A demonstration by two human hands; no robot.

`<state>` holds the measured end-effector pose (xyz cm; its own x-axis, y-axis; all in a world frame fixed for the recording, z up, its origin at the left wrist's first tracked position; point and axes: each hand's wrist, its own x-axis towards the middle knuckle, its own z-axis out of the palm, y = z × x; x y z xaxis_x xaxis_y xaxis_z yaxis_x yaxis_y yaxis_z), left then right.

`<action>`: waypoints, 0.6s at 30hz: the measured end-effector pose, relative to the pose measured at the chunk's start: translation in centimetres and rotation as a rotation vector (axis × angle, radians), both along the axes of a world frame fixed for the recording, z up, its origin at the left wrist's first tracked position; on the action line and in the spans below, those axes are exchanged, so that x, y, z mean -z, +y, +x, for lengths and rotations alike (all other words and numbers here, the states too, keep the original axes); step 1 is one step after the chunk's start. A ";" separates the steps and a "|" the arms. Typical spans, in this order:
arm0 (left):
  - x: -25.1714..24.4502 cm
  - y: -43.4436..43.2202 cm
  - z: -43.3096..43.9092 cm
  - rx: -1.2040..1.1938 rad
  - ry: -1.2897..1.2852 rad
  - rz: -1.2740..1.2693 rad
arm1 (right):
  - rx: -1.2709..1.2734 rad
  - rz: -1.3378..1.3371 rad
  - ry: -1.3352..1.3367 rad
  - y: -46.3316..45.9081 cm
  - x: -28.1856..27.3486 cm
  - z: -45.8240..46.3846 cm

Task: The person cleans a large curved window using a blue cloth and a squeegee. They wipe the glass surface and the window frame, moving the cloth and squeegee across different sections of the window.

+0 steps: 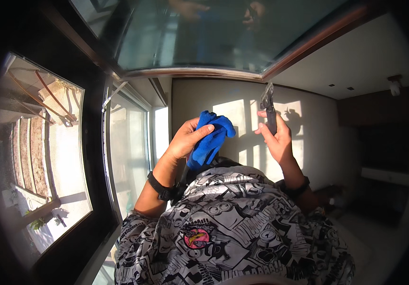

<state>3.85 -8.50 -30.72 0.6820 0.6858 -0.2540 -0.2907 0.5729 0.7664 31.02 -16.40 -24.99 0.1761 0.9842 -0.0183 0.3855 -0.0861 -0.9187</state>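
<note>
My left hand [185, 140] grips a bunched blue cloth [213, 137], its thumb pressed on top and the loose end hanging below. In my right hand [279, 142] is a small tool with a black handle [271, 121]. The tool's head [267, 94] points up, looks dark and smeared, and may be a scraper blade; its exact kind is unclear. Both hands are in front of my chest, apart from each other. Beyond them is a glass pane [204, 42] in a brown frame [197, 73], reflecting two hands. The tool's tip appears just below the frame's lower corner.
At the left, a dark-framed opening with a mesh screen [71, 153] shows a sunlit outdoor area. Beside it stands a pale-framed glass window [129, 131]. A pale surface [222, 89] beyond my hands carries sunlight and shadows. Dark furniture [382, 142] is at the right.
</note>
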 end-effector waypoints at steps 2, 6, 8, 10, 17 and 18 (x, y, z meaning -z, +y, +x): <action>-1.5 -0.5 0.3 0.001 -0.104 -0.072 | -0.160 -0.166 0.205 -0.1 1.0 -1.4; -3.6 -1.2 -0.7 0.037 -0.037 0.030 | -0.329 -0.337 0.354 0.6 1.0 -3.0; -4.2 -1.5 -1.7 0.059 0.013 0.053 | -0.313 -0.274 0.345 1.2 0.7 -3.5; -4.4 -1.4 -2.6 -0.048 0.104 0.202 | -0.256 -0.198 0.380 2.1 0.5 -3.7; -0.7 -2.0 -5.4 -0.481 -0.145 -0.031 | -0.346 -0.039 0.358 4.6 -2.6 -3.1; 0.4 -2.2 -6.0 -0.502 -0.260 -0.067 | -0.390 0.010 0.330 5.1 -3.1 -3.3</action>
<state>-2.17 -10.70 -31.07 0.3225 0.9302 -0.1756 -0.7141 0.3608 0.5999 27.71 -11.32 -21.92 -0.2183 0.9759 -0.0011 0.0765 0.0160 -0.9969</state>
